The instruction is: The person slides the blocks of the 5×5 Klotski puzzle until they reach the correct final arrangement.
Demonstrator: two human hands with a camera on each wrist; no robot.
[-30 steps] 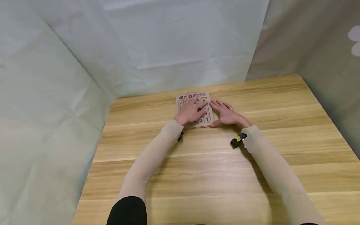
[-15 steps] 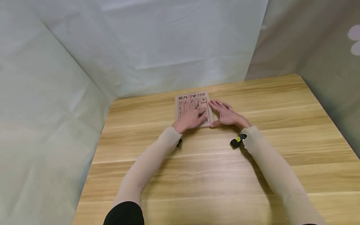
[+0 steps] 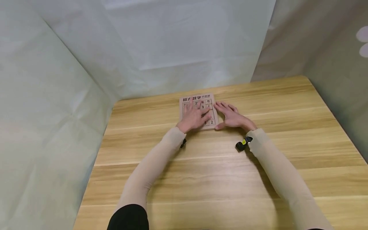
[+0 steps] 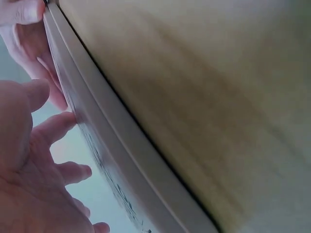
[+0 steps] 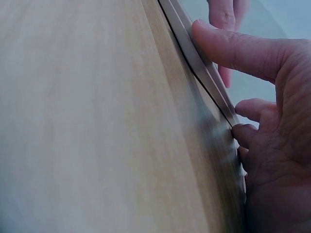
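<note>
A wooden number sliding-puzzle board point(image 3: 209, 97) lies flat at the far middle of the wooden table point(image 3: 224, 172). My left hand point(image 3: 193, 115) rests on top of the board with fingers spread over its numbered tiles. My right hand point(image 3: 231, 116) lies flat on the table against the board's right edge, thumb touching its near corner. In the left wrist view the board's edge point(image 4: 104, 126) runs beside my left hand's fingers point(image 4: 58, 125). In the right wrist view my right thumb point(image 5: 233, 48) presses against the board's edge point(image 5: 204, 73).
Pale cloth walls close in the table at the back point(image 3: 184, 48), the left point(image 3: 43, 127) and the right point(image 3: 339, 64). Small black wrist cameras point(image 3: 242, 143) sit under both sleeves. Bare tabletop stretches toward me in front of the board.
My left hand shifted slightly across the tiles, back and then forward again, uncovering different numbers. The right hand has stayed in place beside the board.
</note>
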